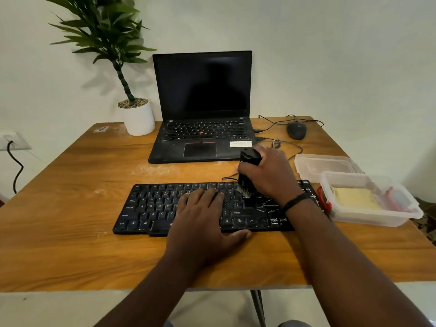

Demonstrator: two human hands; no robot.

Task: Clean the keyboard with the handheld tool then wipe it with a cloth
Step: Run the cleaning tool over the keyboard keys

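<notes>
One black keyboard (pixel 165 206) is seen lying flat on the wooden table (pixel 70 190), near the front edge, with its long side running left to right; two hands are placed over it. The left hand (pixel 203 220) is laid flat on the middle of the keyboard, its fingers straight and close together on the keys, its thumb stretched out along the front edge; nothing is held by it. The right hand (pixel 271 175) is curled round one black handheld tool (pixel 247 171), which is held almost upright; the bristles (pixel 244 191) at its lower end are pressed against the keys in the upper right part of the keyboard, just beside the fingertips of the left hand. One dark band (pixel 296 201) is worn on the right wrist. Behind the keyboard one open laptop (pixel 203 90) with a dark screen is placed; to its left one potted plant (pixel 136 114) in a white pot is seen, and to its right one black mouse (pixel 296 130) with a cable. At the right side of the table one clear plastic box (pixel 377 215) is standing, just beside the keyboard's right end; one yellow cloth (pixel 356 198) is lying inside it; one clear lid (pixel 323 165) is lying behind the box. On the wall at the left one socket (pixel 14 140) with one black cable is visible.
</notes>
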